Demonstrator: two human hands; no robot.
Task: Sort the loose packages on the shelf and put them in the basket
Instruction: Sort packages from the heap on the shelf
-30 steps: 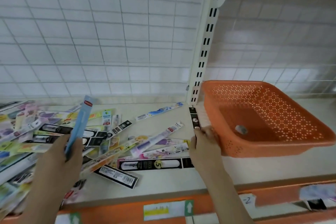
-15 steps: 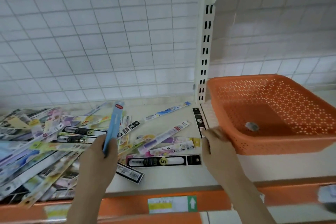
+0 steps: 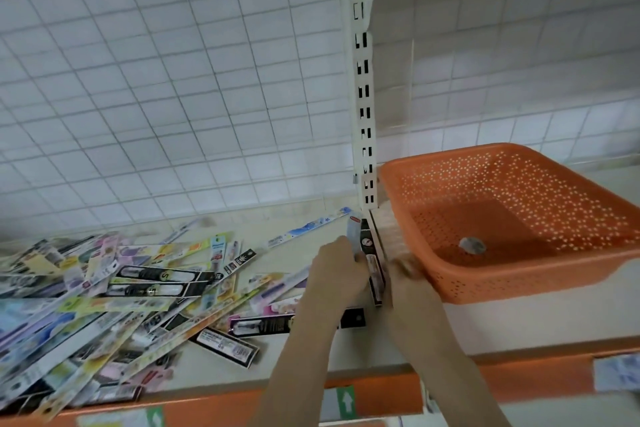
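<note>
A heap of loose long toothbrush packages point(image 3: 121, 305) covers the left of the shelf. My left hand point(image 3: 334, 274) holds a slim light-blue package point(image 3: 353, 230) upright, close to the orange perforated basket point(image 3: 450, 158) on the right. My right hand point(image 3: 412, 288) is blurred and sits at the basket's near-left corner, its fingers curled against it. A black package point(image 3: 375, 270) lies on the shelf between my two hands. Inside the basket rests one small grey object point(image 3: 471, 245).
A white slotted upright point(image 3: 362, 97) rises just left of the basket. A white wire grid point(image 3: 173, 80) backs the shelf. An orange price strip point(image 3: 381, 395) with labels runs along the shelf's front edge. Bare shelf surface shows in front of the basket.
My left hand has carried the light-blue package rightward from above the pile to just beside the basket. My right hand stays at the basket's near-left corner.
</note>
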